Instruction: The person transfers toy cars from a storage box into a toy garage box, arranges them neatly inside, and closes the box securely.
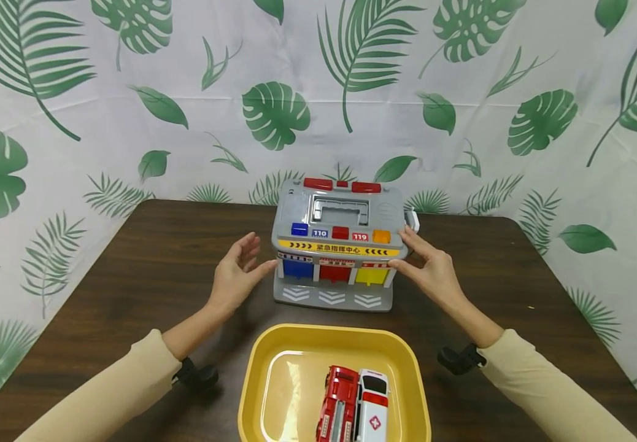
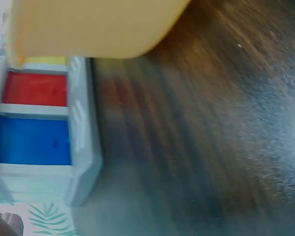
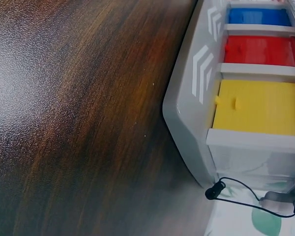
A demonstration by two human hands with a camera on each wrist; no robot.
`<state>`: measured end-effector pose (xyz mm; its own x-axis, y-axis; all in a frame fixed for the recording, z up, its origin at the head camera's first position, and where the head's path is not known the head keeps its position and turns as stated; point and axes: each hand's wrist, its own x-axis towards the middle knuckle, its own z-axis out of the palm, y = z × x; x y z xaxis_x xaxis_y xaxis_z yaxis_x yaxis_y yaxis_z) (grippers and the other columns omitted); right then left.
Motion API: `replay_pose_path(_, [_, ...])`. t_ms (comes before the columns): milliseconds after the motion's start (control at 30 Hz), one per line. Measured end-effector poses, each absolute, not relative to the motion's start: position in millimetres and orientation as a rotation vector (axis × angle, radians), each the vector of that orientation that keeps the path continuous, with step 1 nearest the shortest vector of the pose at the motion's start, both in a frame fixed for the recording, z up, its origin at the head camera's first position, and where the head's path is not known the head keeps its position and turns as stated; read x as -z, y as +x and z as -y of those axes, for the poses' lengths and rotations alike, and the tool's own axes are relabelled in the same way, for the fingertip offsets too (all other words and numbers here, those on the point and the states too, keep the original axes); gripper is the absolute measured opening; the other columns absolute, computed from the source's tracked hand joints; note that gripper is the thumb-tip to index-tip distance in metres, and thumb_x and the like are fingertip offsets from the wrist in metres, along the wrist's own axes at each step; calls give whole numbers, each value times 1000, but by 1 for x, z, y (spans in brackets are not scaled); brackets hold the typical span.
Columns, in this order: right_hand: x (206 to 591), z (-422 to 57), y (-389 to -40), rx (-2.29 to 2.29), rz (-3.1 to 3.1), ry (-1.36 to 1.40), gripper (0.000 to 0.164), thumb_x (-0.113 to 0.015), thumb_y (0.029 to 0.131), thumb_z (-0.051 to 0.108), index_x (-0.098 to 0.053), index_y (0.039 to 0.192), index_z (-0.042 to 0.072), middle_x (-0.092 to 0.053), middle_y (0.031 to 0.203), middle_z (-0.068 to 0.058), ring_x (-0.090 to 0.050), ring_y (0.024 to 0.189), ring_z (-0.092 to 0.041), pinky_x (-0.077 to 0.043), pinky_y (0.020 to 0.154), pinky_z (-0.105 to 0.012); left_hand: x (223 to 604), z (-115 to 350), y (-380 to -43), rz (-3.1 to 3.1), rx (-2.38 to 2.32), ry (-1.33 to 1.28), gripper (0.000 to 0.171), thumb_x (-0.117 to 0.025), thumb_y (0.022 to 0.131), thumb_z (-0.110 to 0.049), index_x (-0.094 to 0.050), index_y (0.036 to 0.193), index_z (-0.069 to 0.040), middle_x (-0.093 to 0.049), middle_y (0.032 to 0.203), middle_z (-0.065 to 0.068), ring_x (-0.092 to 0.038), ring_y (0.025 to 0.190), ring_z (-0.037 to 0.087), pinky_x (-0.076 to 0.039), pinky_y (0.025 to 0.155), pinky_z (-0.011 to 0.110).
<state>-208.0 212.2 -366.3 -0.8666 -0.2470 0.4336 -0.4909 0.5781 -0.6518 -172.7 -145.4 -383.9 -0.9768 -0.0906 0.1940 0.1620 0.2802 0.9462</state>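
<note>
A grey toy emergency station [image 1: 340, 221] stands upright on the table, with a folded carry handle [image 1: 340, 212] on its roof and blue, red and yellow doors along its front. All three doors are down, the yellow door [image 3: 258, 108] being nearest the right wrist camera. My left hand [image 1: 235, 270] is beside the station's left front corner, its thumb tip right at the edge and the other fingers apart from it. On the opposite side, my right hand [image 1: 431, 267] touches the roof's right edge with extended index finger and thumb.
A yellow tray [image 1: 280, 331] sits in front of the station, holding a red toy fire truck [image 1: 337, 399] and a white toy ambulance [image 1: 374, 405]. A black cord [image 3: 250, 206] hangs by the station's right side. Behind the table hangs a leaf-patterned cloth [image 1: 202, 141].
</note>
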Motion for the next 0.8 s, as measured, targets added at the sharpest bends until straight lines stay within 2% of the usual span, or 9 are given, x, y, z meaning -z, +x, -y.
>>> replay_pose_path(167, [368, -214, -209, -1154, 2532, 594, 61, -75, 80, 14, -50, 134, 1, -44, 142, -15, -57, 114, -32, -53, 77, -41, 368, 140, -170, 2202, 1751, -177, 67, -76, 79, -14, -43, 137, -7, -51, 137, 10, -50, 125, 24, -42, 102, 30])
replay_pose_path(300, [368, -215, -209, -1172, 2532, 595, 61, -74, 80, 13, -50, 134, 1, -43, 142, -16, -54, 119, -34, -53, 79, -42, 355, 128, -169, 2125, 1737, -332, 63, -75, 79, -10, -46, 135, -6, -53, 133, 11, -51, 122, 24, -42, 101, 29])
replay_pose_path(500, [366, -214, -207, -1209, 2528, 588, 60, -74, 79, 9, -49, 134, -1, -43, 143, -16, -55, 117, -34, -53, 79, -38, 344, 103, -172, 2096, 1725, -579, 59, -74, 79, -2, -47, 132, 3, -53, 130, 20, -53, 120, 30, -44, 99, 34])
replay_pose_path(800, [340, -197, -189, -1241, 2525, 600, 56, -71, 79, -3, -48, 129, -13, -42, 139, -28, -54, 114, -40, -51, 79, -44, 343, 74, -182, 2123, 1638, -769, 55, -75, 78, -4, -51, 127, 5, -56, 127, 22, -58, 113, 31, -49, 94, 37])
